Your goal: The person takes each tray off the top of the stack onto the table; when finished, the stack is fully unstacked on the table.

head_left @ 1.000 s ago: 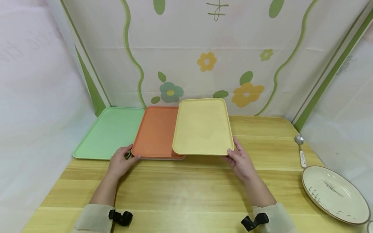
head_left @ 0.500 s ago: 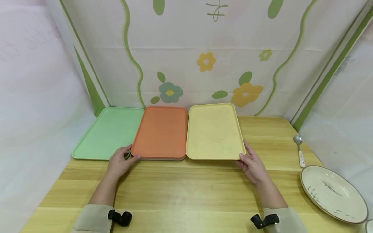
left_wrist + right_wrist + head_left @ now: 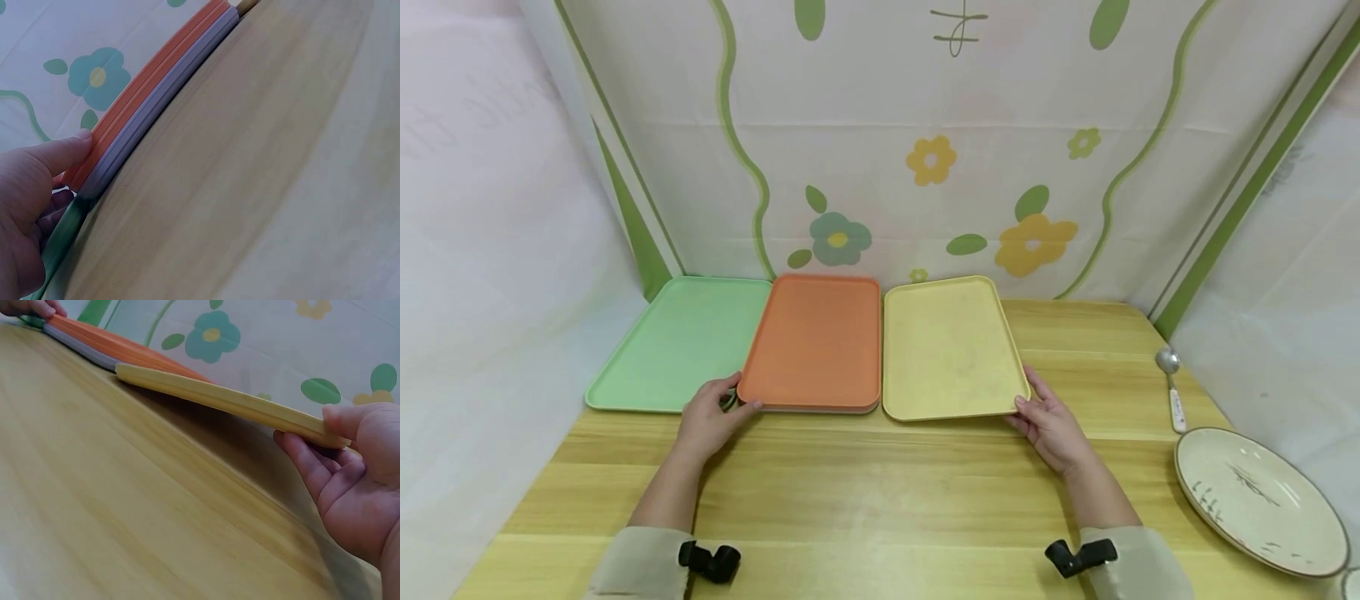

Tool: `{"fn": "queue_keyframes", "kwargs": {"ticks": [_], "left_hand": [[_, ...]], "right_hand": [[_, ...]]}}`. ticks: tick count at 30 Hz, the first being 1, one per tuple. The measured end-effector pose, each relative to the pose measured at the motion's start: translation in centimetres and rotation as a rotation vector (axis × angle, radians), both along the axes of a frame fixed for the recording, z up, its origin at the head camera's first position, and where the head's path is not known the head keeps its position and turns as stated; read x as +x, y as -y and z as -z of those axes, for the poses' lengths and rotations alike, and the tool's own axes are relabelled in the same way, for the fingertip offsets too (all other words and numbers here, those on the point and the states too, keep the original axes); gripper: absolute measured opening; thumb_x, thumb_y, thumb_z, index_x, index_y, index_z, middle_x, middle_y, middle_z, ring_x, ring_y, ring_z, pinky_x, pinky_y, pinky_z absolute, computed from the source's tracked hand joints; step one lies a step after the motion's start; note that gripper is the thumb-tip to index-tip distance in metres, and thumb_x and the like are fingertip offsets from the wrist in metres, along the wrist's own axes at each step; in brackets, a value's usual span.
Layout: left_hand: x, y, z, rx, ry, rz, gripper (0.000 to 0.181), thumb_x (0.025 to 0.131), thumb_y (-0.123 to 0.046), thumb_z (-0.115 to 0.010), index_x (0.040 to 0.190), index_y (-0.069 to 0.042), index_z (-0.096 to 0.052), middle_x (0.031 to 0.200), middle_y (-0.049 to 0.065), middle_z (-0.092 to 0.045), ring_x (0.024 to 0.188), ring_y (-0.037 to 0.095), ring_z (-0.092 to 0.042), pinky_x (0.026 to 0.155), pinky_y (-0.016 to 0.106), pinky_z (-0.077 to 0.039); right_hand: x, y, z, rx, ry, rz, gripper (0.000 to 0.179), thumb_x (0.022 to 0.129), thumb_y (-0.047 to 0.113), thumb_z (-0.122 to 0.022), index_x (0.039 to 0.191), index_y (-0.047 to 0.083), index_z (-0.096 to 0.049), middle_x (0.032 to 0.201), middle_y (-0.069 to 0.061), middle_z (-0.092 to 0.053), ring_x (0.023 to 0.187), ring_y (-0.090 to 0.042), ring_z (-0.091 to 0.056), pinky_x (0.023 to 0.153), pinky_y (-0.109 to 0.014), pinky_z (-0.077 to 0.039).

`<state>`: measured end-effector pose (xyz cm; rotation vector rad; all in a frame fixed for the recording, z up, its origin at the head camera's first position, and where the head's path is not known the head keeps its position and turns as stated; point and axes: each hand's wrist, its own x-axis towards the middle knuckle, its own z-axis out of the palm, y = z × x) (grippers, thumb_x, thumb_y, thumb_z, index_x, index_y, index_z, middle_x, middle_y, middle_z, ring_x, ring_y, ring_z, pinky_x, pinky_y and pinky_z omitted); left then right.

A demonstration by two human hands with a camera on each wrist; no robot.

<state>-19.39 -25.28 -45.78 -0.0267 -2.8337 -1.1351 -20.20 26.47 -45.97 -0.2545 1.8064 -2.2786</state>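
1. My left hand [image 3: 707,417] is bare, and so is the left forearm [image 3: 666,492] up to the cuff.
2. My right hand [image 3: 1052,429] and right forearm [image 3: 1101,492] are bare in the same way.
3. I wear a pale beige left sleeve [image 3: 638,562], wide and loose, with light creases in the cloth.
4. My right sleeve [image 3: 1138,562] matches it in colour and also ends partway down the forearm.
5. At the inner edge of the left cuff sits a small black fitting [image 3: 710,562], smooth, with a rounded end.
6. A second black fitting [image 3: 1081,558], similar in shape, sits at my right cuff.
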Motion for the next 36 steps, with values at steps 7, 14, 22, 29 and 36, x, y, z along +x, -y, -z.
{"fn": "queue_keyframes", "kwargs": {"ticks": [7, 14, 22, 29, 36], "left_hand": [[0.1, -0.1, -0.1, 0.003, 0.002, -0.008, 0.074, 0.091, -0.039, -0.069, 0.147, 0.002, -0.041, 0.141, 0.029, -0.046, 0.122, 0.045, -0.050, 0.100, 0.061, -0.042], [0.2, -0.2, -0.3, 0.005, 0.000, -0.009, 0.074, 0.091, -0.038, -0.069, 0.147, 0.002, -0.041, 0.142, 0.029, -0.046, 0.123, 0.045, -0.050, 0.100, 0.060, -0.042], [0.2, -0.2, -0.2, 0.013, 0.012, -0.009, 0.074, 0.091, -0.039, -0.069, 0.147, 0.002, -0.040, 0.142, 0.029, -0.046, 0.124, 0.046, -0.049, 0.101, 0.060, -0.042], [0.3, -0.1, -0.3, 0.011, 0.015, -0.006, 0.074, 0.092, -0.038, -0.068, 0.147, 0.002, -0.040, 0.143, 0.029, -0.045, 0.124, 0.046, -0.048, 0.101, 0.061, -0.042], [0.2, -0.1, -0.2, 0.013, 0.013, -0.002, 0.075, 0.091, -0.039, -0.068, 0.147, 0.002, -0.040, 0.143, 0.029, -0.045, 0.123, 0.046, -0.049, 0.100, 0.061, -0.043]], "right_hand": [[-0.7, 0.1, 0.1, 0.136, -0.018, 0.015, 0.072, 0.103, 0.012, -0.049, 0.158, 0.005, -0.002, 0.120, 0.006, -0.063, 0.104, -0.002, -0.064, 0.089, -0.018, -0.054], [-0.9, 0.0, 0.2, 0.446, -0.024, 0.092, 0.073, 0.102, 0.028, -0.053, 0.159, 0.010, -0.010, 0.156, -0.024, -0.030, 0.135, -0.018, -0.049, 0.094, -0.011, -0.046], [-1.0, -0.2, 0.5, 0.659, -0.071, 0.184, 0.070, 0.098, 0.031, -0.059, 0.156, 0.010, -0.025, 0.155, -0.020, -0.035, 0.141, -0.035, -0.039, 0.102, -0.019, -0.044], [-1.1, -0.3, 0.9, 0.832, -0.102, 0.171, 0.075, 0.096, 0.039, -0.062, 0.154, 0.005, -0.029, 0.155, -0.021, -0.035, 0.145, -0.038, -0.032, 0.117, -0.053, -0.028], [-1.2, 1.1, 0.5, 0.882, -0.151, 0.133, 0.083, 0.096, 0.036, -0.063, 0.156, 0.000, -0.018, 0.162, -0.024, -0.015, 0.150, -0.044, -0.012, 0.120, -0.058, -0.016]]}}
